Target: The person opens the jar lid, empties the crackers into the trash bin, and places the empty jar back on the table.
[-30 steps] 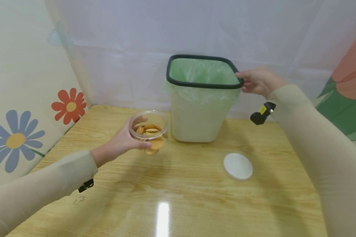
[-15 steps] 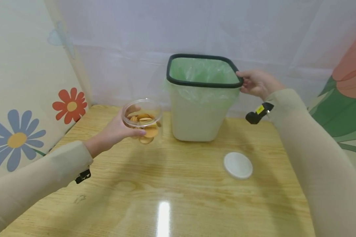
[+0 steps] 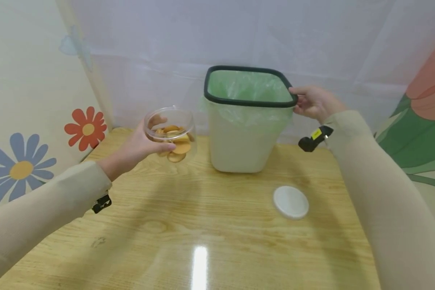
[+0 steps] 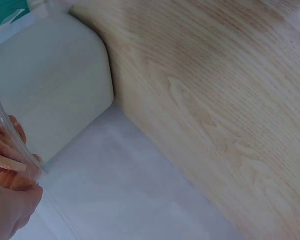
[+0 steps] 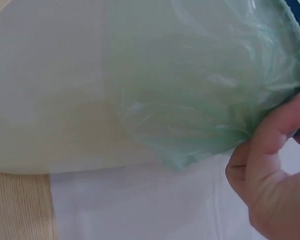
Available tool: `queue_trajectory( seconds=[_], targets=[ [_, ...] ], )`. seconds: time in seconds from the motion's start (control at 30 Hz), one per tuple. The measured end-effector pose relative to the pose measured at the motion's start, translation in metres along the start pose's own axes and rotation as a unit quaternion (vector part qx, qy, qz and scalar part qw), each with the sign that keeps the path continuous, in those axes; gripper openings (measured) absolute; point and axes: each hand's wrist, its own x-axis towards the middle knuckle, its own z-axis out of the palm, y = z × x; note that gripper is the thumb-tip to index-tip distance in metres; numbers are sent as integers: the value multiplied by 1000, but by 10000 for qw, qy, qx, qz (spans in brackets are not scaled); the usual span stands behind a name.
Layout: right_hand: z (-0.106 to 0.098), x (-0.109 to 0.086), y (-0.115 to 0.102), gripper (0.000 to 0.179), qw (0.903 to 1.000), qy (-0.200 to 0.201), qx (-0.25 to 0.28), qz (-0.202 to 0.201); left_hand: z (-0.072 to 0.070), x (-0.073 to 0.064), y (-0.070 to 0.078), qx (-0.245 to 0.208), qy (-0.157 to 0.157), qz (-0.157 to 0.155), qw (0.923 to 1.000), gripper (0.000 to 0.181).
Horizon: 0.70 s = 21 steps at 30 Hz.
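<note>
In the head view my left hand (image 3: pixel 137 145) grips a clear round plastic jar (image 3: pixel 169 122), raised above the table just left of the bin. Several round, golden-brown biscuits (image 3: pixel 181 147) lie inside it, and its top is uncovered. The left wrist view catches only the jar's edge with biscuits (image 4: pixel 5 162) behind the clear wall. My right hand (image 3: pixel 316 104) pinches the black rim (image 3: pixel 251 104) of a pale trash bin (image 3: pixel 243 141) at its right corner. A thin green bin liner (image 5: pixel 190 100) lines the bin and folds out over the rim, close under my right fingers.
A round white lid (image 3: pixel 291 202) lies on the wooden table (image 3: pixel 166 229), in front of the bin and to the right. Behind the bin hangs a white cloth backdrop (image 3: pixel 159 52). Flower-patterned panels stand at the left (image 3: pixel 29 92) and right.
My left hand has lifted the jar of biscuits and carried it a little to the left, away from the bin. My right hand keeps its hold on the rim; its forearm has shifted slightly left.
</note>
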Motion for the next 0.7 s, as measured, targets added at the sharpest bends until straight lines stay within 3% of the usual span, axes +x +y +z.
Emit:
queue_trajectory(
  seconds=[0.7],
  targets=[
    [2, -2, 3, 9, 9999, -75, 90, -39, -11, 14, 21, 126, 215, -157, 9996, 95]
  ],
)
